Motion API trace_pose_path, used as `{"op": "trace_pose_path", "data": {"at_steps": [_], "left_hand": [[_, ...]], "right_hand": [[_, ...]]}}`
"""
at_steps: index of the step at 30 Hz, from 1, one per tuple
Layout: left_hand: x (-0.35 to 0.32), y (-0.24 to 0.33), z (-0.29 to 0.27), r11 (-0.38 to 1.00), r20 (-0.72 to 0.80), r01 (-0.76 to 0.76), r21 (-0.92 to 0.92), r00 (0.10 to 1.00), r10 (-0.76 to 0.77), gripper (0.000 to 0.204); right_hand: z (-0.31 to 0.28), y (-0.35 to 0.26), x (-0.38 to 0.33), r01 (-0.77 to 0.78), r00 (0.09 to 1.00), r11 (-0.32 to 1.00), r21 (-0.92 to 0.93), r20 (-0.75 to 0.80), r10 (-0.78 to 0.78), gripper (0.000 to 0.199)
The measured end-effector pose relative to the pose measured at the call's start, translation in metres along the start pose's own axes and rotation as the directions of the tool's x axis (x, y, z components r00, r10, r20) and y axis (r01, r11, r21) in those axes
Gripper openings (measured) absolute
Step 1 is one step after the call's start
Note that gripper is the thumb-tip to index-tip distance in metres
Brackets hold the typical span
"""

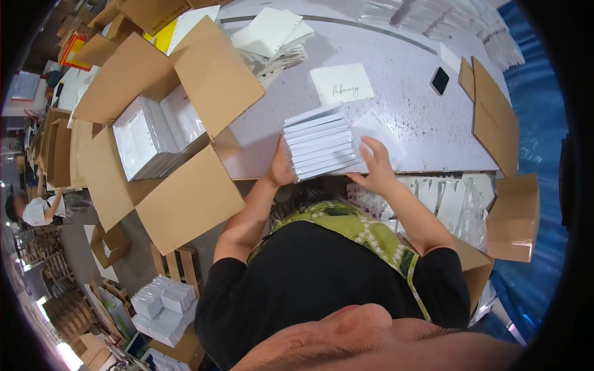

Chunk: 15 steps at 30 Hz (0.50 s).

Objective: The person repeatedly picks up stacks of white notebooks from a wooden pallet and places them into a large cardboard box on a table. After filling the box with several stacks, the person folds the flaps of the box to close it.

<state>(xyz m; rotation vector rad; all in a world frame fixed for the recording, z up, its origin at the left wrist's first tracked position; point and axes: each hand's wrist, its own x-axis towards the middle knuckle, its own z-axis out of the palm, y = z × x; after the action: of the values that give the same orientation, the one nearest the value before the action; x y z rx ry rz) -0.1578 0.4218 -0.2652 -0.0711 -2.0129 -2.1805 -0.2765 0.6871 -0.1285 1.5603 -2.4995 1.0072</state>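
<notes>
A stack of thin white packets in clear plastic wrap [322, 145] is at the table's front edge, its folded edges facing me. My left hand [281, 166] grips the stack's left side, the fingers partly hidden by it. Just off the stack's right side is my right hand [377, 166], its fingers and thumb spread and nothing held in them. Under and beyond that hand lie loose white sheets [385, 133]. Behind the stack is a white card with script lettering [342, 84].
At my left stands an open cardboard box [192, 207] partly filled with wrapped white packs [145, 136]. Piled paper [272, 37] and a phone [440, 81] lie on the table [408, 55]. Flattened cardboard [495, 117] leans at the right; farther left a person [38, 210] works.
</notes>
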Motion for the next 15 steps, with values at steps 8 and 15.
{"op": "trace_pose_path", "data": {"at_steps": [8,15], "left_hand": [[0.008,0.028,0.001,0.960,0.064,-0.113,0.258,0.993,0.099,0.091],[0.006,0.020,0.001,0.956,0.052,-0.071,0.285,0.997,0.058,0.097]], "right_hand": [[0.013,-0.045,-0.035,0.088,0.992,0.927,-0.365,-0.056,-0.116,0.049],[0.011,-0.070,-0.025,0.079,0.997,0.930,-0.358,0.047,-0.066,0.026]]}}
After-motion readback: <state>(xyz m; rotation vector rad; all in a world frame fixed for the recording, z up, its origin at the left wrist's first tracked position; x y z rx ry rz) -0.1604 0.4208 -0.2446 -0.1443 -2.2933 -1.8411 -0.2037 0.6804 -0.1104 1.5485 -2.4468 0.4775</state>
